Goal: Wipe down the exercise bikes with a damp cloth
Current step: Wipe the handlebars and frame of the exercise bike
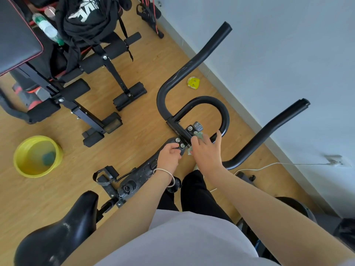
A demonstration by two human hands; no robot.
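Observation:
I stand over a black exercise bike whose handlebars [192,64] curve up toward the wall. Its black saddle [63,231] lies at the lower left. My right hand [206,152] presses a small pale green cloth [199,135] against the bolted handlebar clamp [185,134], fingers spread over it. My left hand [169,156], with a thin bracelet on the wrist, grips the black frame stem just below the clamp bolts.
A yellow basin [38,156] of water holding a green cloth sits on the wooden floor at left. A black weight bench [92,87] draped with dark clothing stands behind it. A small yellow object [193,82] lies by the wall. A white cable [269,166] runs along the wall.

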